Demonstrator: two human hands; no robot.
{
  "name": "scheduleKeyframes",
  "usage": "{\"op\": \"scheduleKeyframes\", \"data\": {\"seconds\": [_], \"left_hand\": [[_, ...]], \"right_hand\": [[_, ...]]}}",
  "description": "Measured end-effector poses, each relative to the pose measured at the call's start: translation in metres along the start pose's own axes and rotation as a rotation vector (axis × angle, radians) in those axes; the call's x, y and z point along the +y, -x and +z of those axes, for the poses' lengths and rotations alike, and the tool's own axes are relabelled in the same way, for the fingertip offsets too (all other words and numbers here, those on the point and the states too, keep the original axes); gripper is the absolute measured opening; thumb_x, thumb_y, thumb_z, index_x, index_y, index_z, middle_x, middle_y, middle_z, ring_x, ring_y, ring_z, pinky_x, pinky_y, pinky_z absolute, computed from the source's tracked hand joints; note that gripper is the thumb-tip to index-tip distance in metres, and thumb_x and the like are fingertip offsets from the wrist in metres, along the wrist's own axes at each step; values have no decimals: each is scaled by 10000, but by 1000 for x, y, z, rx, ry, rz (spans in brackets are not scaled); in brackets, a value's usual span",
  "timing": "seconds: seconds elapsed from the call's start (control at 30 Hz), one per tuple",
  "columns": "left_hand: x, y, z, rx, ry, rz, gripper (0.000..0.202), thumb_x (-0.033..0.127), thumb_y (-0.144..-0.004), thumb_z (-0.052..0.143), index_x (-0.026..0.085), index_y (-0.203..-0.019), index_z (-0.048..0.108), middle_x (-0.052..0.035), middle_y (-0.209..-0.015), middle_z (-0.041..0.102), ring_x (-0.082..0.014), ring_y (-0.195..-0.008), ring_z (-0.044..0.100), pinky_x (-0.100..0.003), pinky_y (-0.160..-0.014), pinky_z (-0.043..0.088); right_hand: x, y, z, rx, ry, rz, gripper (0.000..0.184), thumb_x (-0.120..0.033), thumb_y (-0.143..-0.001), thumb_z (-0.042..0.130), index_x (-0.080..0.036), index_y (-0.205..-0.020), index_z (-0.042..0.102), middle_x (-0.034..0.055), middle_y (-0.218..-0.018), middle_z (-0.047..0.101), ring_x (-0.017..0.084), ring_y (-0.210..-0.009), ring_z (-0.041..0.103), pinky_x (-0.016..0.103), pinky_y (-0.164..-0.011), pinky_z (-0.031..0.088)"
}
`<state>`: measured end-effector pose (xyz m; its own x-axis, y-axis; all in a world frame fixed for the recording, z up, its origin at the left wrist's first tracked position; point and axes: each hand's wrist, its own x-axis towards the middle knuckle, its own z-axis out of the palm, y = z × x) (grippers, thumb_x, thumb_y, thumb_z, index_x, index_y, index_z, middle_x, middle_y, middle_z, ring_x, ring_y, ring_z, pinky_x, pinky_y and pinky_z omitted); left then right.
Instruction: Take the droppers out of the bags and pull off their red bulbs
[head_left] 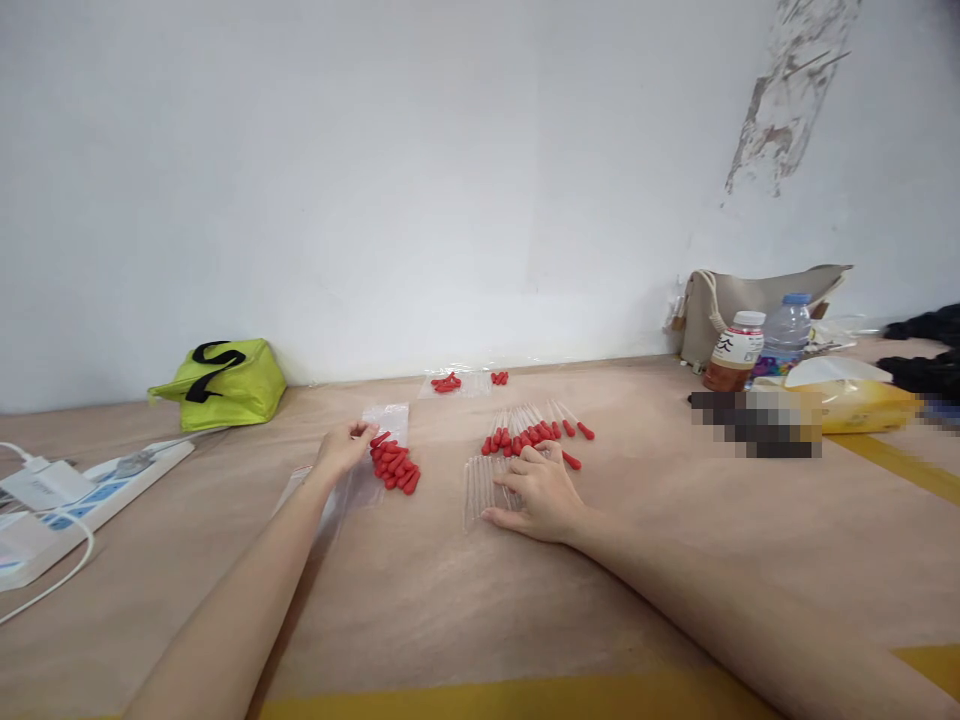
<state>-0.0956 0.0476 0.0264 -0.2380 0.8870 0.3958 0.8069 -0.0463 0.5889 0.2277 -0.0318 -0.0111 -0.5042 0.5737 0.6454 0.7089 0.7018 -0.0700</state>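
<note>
My left hand [349, 447] is closed in a pinch, its fingertips on a red rubber bulb [380, 439] at the top of a pile of red rubber bulbs [394, 466]. That pile lies on a clear plastic bag [390, 420]. My right hand [540, 492] rests over a row of clear thin tubes [478, 492], thumb and fingers apart; its palm hides part of the row. Just beyond it, several droppers with red bulbs [517, 437] lie fanned out, their clear stems pointing away. One red-bulbed dropper [571, 461] sits close to the knuckles.
Against the wall lies a clear bag [472, 384] with red-bulbed pieces. A lime-green bag [232, 385] and a power strip [112, 505] with cables are at left. On the right stand a brown-drink bottle [735, 352], a water bottle [785, 335], a beige bag [742, 290] and a yellow tissue pack [870, 405].
</note>
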Motion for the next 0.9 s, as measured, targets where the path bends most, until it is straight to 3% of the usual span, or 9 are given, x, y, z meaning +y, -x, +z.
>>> {"op": "scheduleKeyframes", "data": {"seconds": [0.1,0.2,0.3,0.37,0.53,0.73,0.9], "left_hand": [[21,6,-4,162,-50,85,295,425,-721,492,172,-827,602,-71,-873,609,-237,-891,527,-330,-783,373],[51,23,-1,224,-74,348,228,372,-769,474,185,-836,584,-56,-884,590,-212,-927,500,-323,-845,350],[78,49,13,104,-86,681,164,299,-796,466,184,-778,582,-40,-818,578,-186,-848,506,-317,-808,370],[92,65,26,-10,-90,760,136,265,-796,473,189,-761,580,-34,-813,568,-175,-824,504,-311,-782,380],[115,75,59,-184,-141,614,116,308,-746,549,201,-766,590,-29,-847,579,-192,-879,506,-327,-797,376],[129,53,93,-209,-157,459,265,449,-731,535,201,-701,624,-54,-840,621,-238,-882,535,-354,-760,381],[131,48,107,-202,-165,367,252,423,-701,562,196,-619,637,-68,-805,627,-254,-864,546,-351,-727,384]], "right_hand": [[-1,0,0,-9,-4,-8,404,-586,-685,539,-204,-749,652,16,-625,585,148,-701,427,373,-781,216],[0,-2,-1,29,-11,11,380,-562,-704,540,-201,-738,652,13,-628,596,143,-695,438,364,-779,213],[8,-5,-6,110,15,72,275,-456,-761,532,-214,-739,660,8,-649,616,136,-693,458,351,-775,208],[19,-6,-12,161,45,122,225,-381,-789,519,-221,-724,663,4,-647,621,132,-684,469,346,-778,205],[51,9,-30,180,116,157,219,-285,-806,490,-223,-679,658,-5,-596,606,128,-657,486,334,-776,207],[66,35,-31,271,147,194,220,-266,-801,472,-215,-679,648,2,-619,612,121,-643,490,318,-782,221],[61,36,-28,272,115,196,213,-268,-799,483,-210,-659,633,1,-616,613,127,-656,490,332,-800,219]]}}
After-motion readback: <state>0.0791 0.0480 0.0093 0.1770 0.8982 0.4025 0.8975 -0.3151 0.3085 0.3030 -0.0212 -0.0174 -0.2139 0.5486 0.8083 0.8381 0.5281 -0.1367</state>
